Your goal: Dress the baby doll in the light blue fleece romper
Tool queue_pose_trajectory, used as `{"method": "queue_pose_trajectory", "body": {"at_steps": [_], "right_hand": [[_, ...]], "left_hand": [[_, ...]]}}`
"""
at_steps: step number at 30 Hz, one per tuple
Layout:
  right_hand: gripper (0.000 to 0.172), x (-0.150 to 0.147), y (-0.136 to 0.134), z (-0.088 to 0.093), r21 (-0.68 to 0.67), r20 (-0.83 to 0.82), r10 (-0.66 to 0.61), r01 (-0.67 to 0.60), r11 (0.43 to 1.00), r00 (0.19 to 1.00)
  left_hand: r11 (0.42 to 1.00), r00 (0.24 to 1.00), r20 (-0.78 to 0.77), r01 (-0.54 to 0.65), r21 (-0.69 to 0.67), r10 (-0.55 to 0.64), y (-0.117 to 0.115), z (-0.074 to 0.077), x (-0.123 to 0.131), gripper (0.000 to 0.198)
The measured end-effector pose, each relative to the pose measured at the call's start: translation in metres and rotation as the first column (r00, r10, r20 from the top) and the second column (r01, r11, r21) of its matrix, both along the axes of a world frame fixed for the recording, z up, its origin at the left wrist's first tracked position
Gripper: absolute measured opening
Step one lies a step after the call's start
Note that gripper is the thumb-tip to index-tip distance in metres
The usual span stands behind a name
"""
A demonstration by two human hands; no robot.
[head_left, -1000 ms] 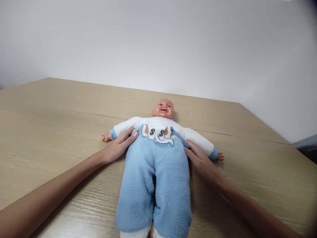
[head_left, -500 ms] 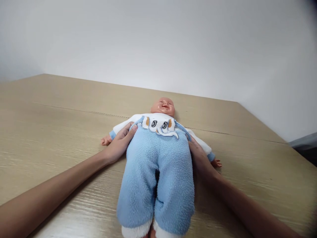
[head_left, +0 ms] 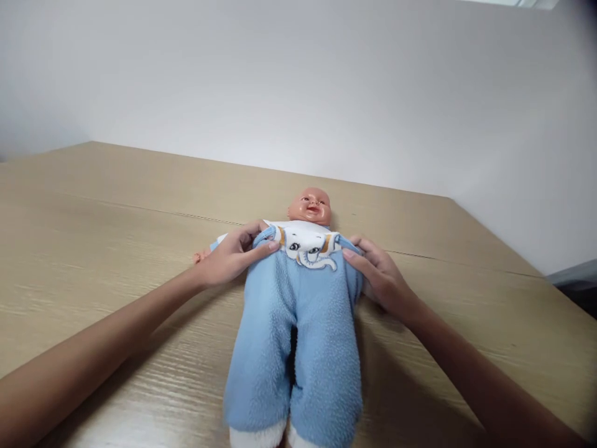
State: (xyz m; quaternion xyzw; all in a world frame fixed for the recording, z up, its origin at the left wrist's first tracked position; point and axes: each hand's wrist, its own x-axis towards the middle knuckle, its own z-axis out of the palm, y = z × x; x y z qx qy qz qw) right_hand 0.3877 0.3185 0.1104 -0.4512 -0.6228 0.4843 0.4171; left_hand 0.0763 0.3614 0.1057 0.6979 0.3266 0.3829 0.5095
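On its back, head away from me, lies a baby doll point(head_left: 310, 208) in a white top and fuzzy light-blue overalls point(head_left: 303, 330). The bib point(head_left: 310, 246) carries an elephant's face and looks bunched up. My left hand point(head_left: 236, 252) pinches the left upper edge of the overalls between thumb and fingers, near the blue strap. On the other side my right hand point(head_left: 380, 274) grips the right upper edge the same way, thumb on top. A small doll hand point(head_left: 201, 255) shows beyond my left hand; the doll's other hand is hidden behind my right.
A wooden table point(head_left: 116, 261) with a seam across it holds the doll. Behind it rises a plain pale wall point(head_left: 280, 81). Something dark and grey point(head_left: 576, 283) is beyond the table's right edge.
Both hands have risen from the doll's sides onto the upper edges of the overalls, closing on the cloth. The elephant bib has creased. The camera view has shifted slightly.
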Motion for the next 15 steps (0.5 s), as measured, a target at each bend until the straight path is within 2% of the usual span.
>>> {"method": "queue_pose_trajectory", "body": {"at_steps": [2, 4, 8, 12, 15], "right_hand": [[0.033, 0.0, 0.01, -0.002, -0.046, -0.048, 0.001, -0.003, 0.999, 0.999], [0.039, -0.001, 0.017, -0.009, -0.05, -0.008, -0.035, 0.034, 0.998, 0.999], [0.038, -0.008, 0.019, -0.016, 0.056, 0.125, -0.115, 0.109, 0.992, 0.985], [0.031, -0.021, 0.026, -0.001, 0.151, 0.165, -0.167, 0.143, 0.978, 0.972], [0.025, -0.039, 0.043, 0.015, 0.361, 0.22, -0.265, 0.174, 0.916, 0.939]], "left_hand": [[0.999, 0.999, -0.006, -0.047, 0.007, 0.047, 0.001, -0.002, -0.001, 0.037], [0.996, 0.995, -0.038, -0.094, -0.001, 0.094, 0.002, -0.011, -0.003, 0.038], [0.986, 0.986, 0.001, -0.166, -0.002, 0.166, 0.006, -0.031, -0.007, 0.041], [0.926, 0.935, 0.079, -0.354, 0.131, 0.346, 0.008, -0.041, -0.003, 0.037], [0.884, 0.904, 0.133, -0.427, 0.192, 0.407, 0.007, -0.048, -0.001, 0.03]]}}
